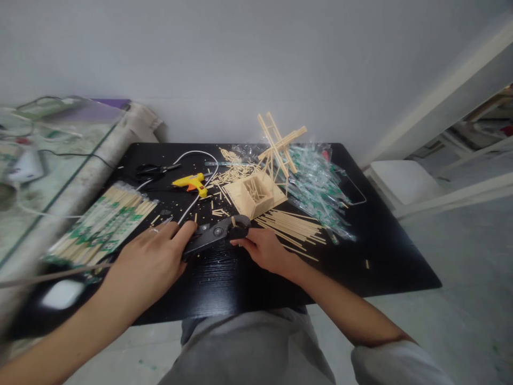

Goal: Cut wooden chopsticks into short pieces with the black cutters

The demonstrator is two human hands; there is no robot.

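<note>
My left hand [150,256] is closed round the handles of black cutting pliers [218,232] lying on the black table [380,256]. My right hand [262,248] sits just right of the pliers' jaws, its fingers pinched at the jaw tip on a small thing I cannot make out. Behind the pliers stands a small house of wooden sticks [256,195] with a stick windmill [278,144] on it. Loose bamboo sticks [292,227] lie right of my right hand.
A yellow glue gun [192,183] with a white cable and black scissors [154,171] lie at the back left. Wrapped chopstick packs [106,222] lie left, empty green wrappers [316,187] right. Stick offcuts litter the middle. A glass shelf [48,160] borders the table's left.
</note>
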